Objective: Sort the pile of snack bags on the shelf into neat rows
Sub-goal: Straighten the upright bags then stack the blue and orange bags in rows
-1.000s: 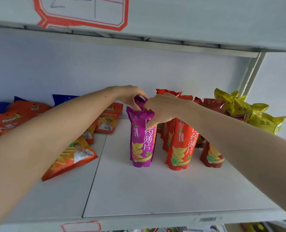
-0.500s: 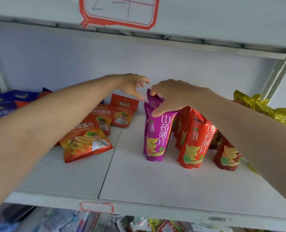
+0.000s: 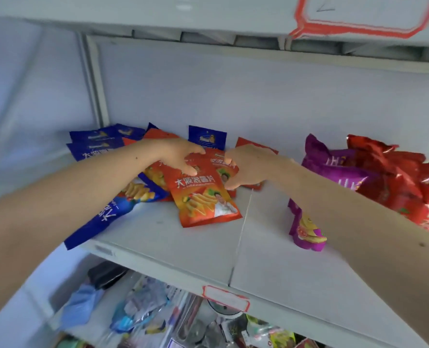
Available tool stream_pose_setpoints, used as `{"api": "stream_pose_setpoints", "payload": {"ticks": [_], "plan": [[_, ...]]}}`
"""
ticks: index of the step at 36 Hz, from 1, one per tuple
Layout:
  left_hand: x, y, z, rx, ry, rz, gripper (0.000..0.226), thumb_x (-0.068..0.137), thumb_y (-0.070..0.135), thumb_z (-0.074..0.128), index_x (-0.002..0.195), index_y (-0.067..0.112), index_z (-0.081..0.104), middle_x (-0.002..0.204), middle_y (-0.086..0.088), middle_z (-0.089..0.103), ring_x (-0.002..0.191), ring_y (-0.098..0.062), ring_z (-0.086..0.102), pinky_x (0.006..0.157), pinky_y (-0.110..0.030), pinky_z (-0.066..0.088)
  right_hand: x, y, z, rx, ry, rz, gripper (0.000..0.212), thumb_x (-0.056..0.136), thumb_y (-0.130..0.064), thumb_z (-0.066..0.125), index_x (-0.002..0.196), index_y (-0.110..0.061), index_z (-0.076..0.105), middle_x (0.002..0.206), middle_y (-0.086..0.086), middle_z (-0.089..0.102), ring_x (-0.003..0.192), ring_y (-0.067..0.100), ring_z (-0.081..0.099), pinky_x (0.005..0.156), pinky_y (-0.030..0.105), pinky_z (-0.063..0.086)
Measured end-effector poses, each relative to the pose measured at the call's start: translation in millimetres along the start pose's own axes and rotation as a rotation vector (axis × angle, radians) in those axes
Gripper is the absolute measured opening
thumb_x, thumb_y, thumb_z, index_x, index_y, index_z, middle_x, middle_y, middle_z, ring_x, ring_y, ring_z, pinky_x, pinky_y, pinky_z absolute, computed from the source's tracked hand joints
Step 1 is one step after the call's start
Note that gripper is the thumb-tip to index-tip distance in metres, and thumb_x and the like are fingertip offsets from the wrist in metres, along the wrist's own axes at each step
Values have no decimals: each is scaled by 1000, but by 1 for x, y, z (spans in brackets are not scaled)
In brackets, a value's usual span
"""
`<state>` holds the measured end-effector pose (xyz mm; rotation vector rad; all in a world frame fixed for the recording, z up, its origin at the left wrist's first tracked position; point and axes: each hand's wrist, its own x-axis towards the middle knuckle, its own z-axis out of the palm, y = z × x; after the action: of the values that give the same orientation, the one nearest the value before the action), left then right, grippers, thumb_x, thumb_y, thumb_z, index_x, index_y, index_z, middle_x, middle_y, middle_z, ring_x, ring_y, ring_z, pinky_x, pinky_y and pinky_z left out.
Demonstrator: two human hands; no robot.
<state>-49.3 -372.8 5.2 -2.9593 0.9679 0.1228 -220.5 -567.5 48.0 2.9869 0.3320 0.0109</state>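
Observation:
A loose pile of orange snack bags lies flat on the white shelf (image 3: 173,249); the front orange bag (image 3: 203,199) is on top. My left hand (image 3: 180,156) reaches over the pile, its spread fingers and thumb touching that bag's top edge. My right hand (image 3: 248,167) comes in from the right, fingers spread over the orange bags just behind it. Blue bags (image 3: 95,146) lie at the back left, and one blue bag (image 3: 103,217) hangs over the shelf's front edge under my left forearm. A purple bag (image 3: 306,229) stands to the right, partly behind my right forearm.
Red foil bags (image 3: 404,182) stand in a row right of the purple one. A shelf upright (image 3: 95,79) closes the left side. The board above hangs low. Mixed packets (image 3: 145,310) fill the lower shelf. A red-bordered label (image 3: 226,297) sits on the front lip.
Both hands have left the purple bag, which stays standing, and moved left onto the orange pile. My view has swung left with them.

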Motion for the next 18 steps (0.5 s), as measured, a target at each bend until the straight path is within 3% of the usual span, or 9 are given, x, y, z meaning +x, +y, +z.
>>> {"api": "stream_pose_setpoints", "payload": {"ticks": [2, 4, 9, 13, 15, 18], "plan": [[-27, 6, 7, 58, -33, 32, 78, 86, 57, 61, 151, 30, 27, 155, -2, 35, 139, -22, 36, 115, -40, 31, 14, -7, 13, 24, -32, 25, 61, 73, -52, 73, 119, -16, 57, 111, 2, 65, 98, 23, 60, 85, 42, 54], [-36, 0, 16, 72, -59, 67, 76, 94, 53, 50, 153, 14, 23, 159, -9, 24, 146, -24, 23, 119, -38, 21, 26, -14, 24, 58, -57, 48, 60, 75, -51, 73, 120, -14, 57, 114, 3, 64, 101, 24, 60, 87, 42, 52], [-23, -34, 47, 48, -112, 96, 88, 86, 78, 26, 156, 32, -1, 163, 2, -11, 150, -22, -9, 121, -52, 5, 59, -31, 42, 108, -93, 162, 61, 87, -52, 63, 132, -13, 51, 127, 4, 60, 112, 24, 57, 86, 35, 48], [-5, -42, 59, 48, -94, 187, 82, 86, 79, 18, 153, 39, -8, 161, 6, -22, 148, -21, -20, 119, -57, -4, 77, -37, 46, 112, -144, 321, 52, 100, -35, 49, 143, -6, 41, 148, 12, 44, 133, 30, 42, 105, 37, 35], [2, -38, 61, 34, -78, 217, 80, 88, 78, 17, 153, 39, -9, 160, 8, -23, 147, -21, -21, 118, -55, -8, 83, -36, 58, 180, -124, 377, 55, 98, -45, 48, 141, -11, 46, 142, 8, 50, 128, 28, 48, 106, 39, 38], [13, -23, 62, 35, -51, 232, 78, 89, 76, 16, 154, 38, -7, 161, 7, -22, 148, -23, -19, 118, -53, -11, 100, -22, 81, 259, -56, 419, 52, 93, -58, 46, 128, -21, 57, 120, 1, 65, 106, 21, 62, 95, 39, 51]]}}
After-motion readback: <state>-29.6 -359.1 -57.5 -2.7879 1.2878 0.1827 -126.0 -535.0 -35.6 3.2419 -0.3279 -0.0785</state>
